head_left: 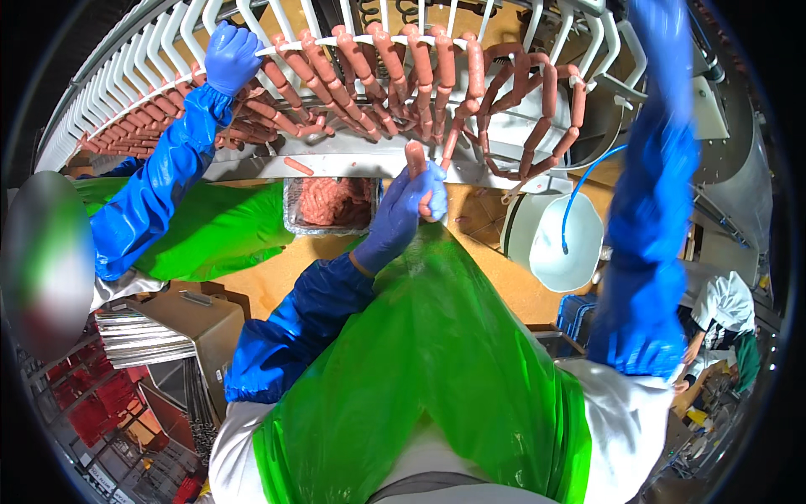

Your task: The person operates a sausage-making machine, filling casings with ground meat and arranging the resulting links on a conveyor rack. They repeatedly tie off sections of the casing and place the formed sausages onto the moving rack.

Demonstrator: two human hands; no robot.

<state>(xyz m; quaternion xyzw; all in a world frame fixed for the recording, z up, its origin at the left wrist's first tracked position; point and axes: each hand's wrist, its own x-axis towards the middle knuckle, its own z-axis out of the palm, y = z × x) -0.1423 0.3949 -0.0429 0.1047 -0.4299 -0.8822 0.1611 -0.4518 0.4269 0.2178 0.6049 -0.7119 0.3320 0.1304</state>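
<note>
My left hand, in a blue glove, is closed around a pinkish sausage in front of my green apron. One end of the sausage sticks up above the fist. Just beyond it, linked sausages hang in loops along white hooks; a strand comes down close to the left hand. My right hand is raised at the far right, by the end of the hooks. It is smeared by motion and partly cut off by the upper edge, so its fingers cannot be made out.
A co-worker's gloved hand grips at the hooks on the left. A tray of ground meat sits below the metal ledge, where a loose sausage piece lies. A white bucket with a blue hose stands right.
</note>
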